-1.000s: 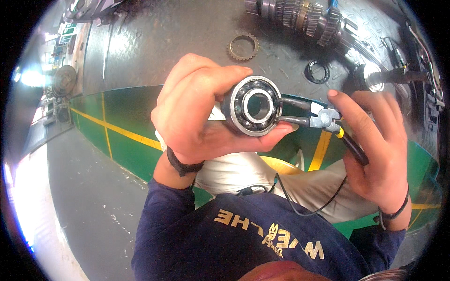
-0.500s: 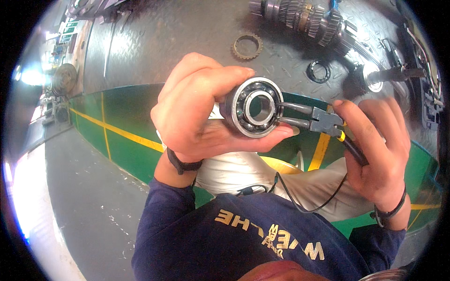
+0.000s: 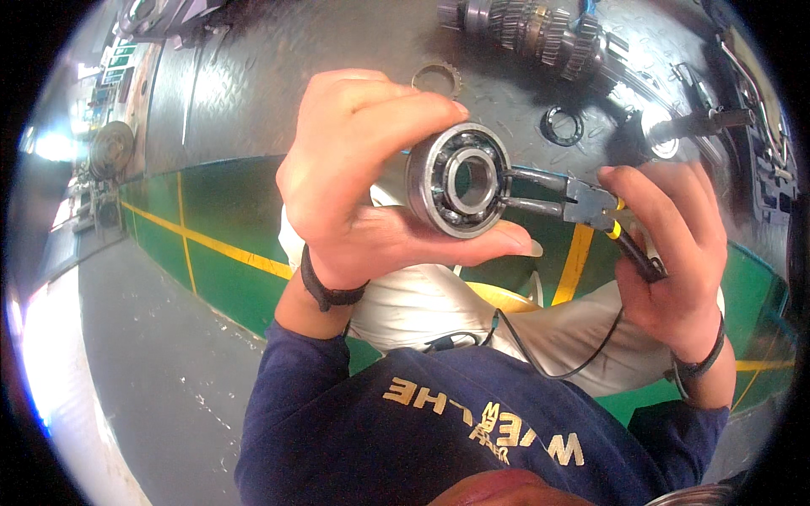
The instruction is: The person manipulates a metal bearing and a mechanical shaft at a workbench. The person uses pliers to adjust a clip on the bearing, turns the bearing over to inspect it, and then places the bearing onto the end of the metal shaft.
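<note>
My left hand (image 3: 342, 169) grips a steel ball bearing (image 3: 433, 187) by its outer rim, between thumb and fingers. The bearing is raised over my lap with its open face tilted toward me, its balls and centre bore showing. My right hand (image 3: 675, 244) is closed round the black and yellow handles of circlip pliers (image 3: 582, 202). Two slim, slightly parted jaws of the pliers reach left to the bearing's right side. Whether their tips sit in a groove or only rest against the face, I cannot tell.
Beyond my hands is a dark tread-patterned metal bench top (image 3: 261, 93). On it lie a toothed brass-coloured ring (image 3: 456, 78), a black ring (image 3: 562, 126), a shaft with several gears (image 3: 540, 34) and another metal shaft (image 3: 704, 124). A green floor with yellow lines (image 3: 228, 244) shows below.
Both hands have risen slightly with the bearing and pliers. The bearing has turned a little, showing more of its left outer side. The plier tips stay at its right side.
</note>
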Action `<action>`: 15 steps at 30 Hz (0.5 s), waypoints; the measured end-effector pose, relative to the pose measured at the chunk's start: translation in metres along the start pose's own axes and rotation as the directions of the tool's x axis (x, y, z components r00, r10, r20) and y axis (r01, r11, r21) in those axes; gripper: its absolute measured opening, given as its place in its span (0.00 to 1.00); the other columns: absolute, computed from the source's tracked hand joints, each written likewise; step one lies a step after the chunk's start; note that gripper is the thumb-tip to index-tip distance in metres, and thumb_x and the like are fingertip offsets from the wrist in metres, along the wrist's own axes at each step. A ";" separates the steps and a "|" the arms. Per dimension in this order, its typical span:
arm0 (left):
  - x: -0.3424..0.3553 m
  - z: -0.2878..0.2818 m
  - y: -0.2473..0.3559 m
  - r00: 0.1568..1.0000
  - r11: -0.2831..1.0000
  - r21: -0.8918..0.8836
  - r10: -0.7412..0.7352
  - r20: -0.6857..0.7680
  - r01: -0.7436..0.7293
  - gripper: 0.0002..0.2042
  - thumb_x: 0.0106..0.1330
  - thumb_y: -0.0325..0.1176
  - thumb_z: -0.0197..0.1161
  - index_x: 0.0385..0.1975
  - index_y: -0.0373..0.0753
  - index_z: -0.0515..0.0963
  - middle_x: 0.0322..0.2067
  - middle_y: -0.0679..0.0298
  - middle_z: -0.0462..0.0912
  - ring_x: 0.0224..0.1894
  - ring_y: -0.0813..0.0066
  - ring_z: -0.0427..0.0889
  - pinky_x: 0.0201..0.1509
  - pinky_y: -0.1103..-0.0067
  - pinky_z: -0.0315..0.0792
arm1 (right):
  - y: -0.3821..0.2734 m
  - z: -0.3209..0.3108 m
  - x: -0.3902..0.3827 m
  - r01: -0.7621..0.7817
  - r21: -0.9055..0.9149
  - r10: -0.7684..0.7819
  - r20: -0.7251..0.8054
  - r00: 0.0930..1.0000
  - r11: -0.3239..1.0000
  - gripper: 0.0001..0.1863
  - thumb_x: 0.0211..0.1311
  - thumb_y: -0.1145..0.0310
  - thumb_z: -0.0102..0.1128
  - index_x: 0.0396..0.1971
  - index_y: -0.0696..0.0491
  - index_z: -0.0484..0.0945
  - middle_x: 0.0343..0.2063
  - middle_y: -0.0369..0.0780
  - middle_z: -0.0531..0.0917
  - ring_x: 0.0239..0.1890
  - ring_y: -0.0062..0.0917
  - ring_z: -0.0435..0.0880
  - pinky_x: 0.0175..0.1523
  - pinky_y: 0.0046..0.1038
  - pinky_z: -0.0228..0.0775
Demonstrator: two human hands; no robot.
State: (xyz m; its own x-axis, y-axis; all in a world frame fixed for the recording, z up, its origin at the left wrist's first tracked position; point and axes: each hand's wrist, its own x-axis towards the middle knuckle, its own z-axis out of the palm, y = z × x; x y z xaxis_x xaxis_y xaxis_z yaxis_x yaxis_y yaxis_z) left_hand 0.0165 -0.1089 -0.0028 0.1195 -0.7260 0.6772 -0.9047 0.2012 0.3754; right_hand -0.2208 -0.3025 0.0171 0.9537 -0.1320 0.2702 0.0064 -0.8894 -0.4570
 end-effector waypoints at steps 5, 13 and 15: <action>-0.005 0.004 0.000 0.995 0.977 -0.190 -0.100 0.015 0.101 0.46 0.31 0.54 0.92 0.49 0.30 0.79 0.43 0.47 0.88 0.47 0.59 0.85 0.53 0.69 0.79 | -0.002 -0.006 0.003 0.010 -0.016 -0.010 -0.006 1.000 1.000 0.37 0.31 0.81 0.57 0.54 0.61 0.81 0.42 0.48 0.79 0.42 0.43 0.78 0.51 0.37 0.71; -0.006 0.015 0.010 0.941 0.758 -0.570 -0.326 0.093 0.318 0.50 0.27 0.60 0.90 0.48 0.29 0.78 0.39 0.48 0.86 0.43 0.59 0.89 0.47 0.72 0.84 | -0.001 -0.006 -0.002 0.043 -0.082 -0.048 -0.055 0.997 0.996 0.39 0.30 0.81 0.58 0.55 0.58 0.82 0.45 0.48 0.79 0.46 0.46 0.78 0.55 0.41 0.71; -0.005 0.016 0.010 0.940 0.722 -0.613 -0.320 0.117 0.322 0.50 0.26 0.61 0.90 0.47 0.29 0.78 0.38 0.49 0.86 0.43 0.59 0.89 0.46 0.72 0.84 | -0.002 -0.007 -0.002 0.060 -0.114 -0.068 -0.066 0.996 0.992 0.40 0.29 0.81 0.59 0.56 0.57 0.82 0.46 0.48 0.79 0.47 0.47 0.78 0.57 0.42 0.71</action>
State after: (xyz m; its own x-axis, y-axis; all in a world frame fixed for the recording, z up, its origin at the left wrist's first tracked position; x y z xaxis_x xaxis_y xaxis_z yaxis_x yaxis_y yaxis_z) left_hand 0.0007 -0.1137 -0.0126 0.3541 -0.8238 0.4427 -0.3644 0.3144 0.8766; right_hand -0.2254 -0.3034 0.0234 0.9291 -0.1002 0.3560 0.0292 -0.9397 -0.3408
